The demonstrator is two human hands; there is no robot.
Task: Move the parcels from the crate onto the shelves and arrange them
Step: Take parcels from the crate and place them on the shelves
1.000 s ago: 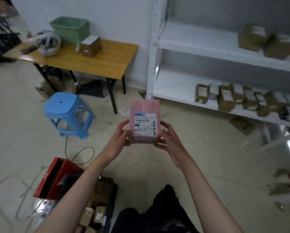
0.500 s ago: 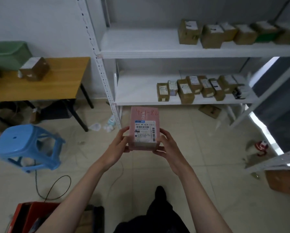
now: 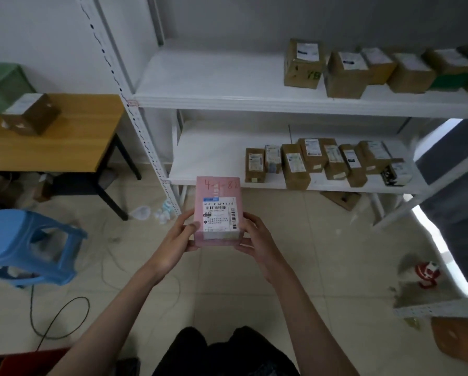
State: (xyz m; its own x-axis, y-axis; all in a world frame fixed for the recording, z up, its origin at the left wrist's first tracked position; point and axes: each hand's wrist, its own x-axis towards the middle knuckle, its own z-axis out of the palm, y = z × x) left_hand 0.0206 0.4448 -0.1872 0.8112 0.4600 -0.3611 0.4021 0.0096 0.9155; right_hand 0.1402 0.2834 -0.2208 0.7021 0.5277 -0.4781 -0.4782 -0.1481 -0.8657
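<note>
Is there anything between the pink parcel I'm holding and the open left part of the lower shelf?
Nothing visible. The pink parcel is held in front of the lower shelf, whose left part is bare; the brown parcels sit further right.

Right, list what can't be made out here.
- Head view: pink parcel label's small print, too small to read.
- Pink parcel's underside, hidden by left hand and right hand.
- Upper shelf row's right end, cut by the frame edge.
- Table box label, blurred.

white shelves (image 3: 227,85) w/ brown parcels (image 3: 303,63)
</note>
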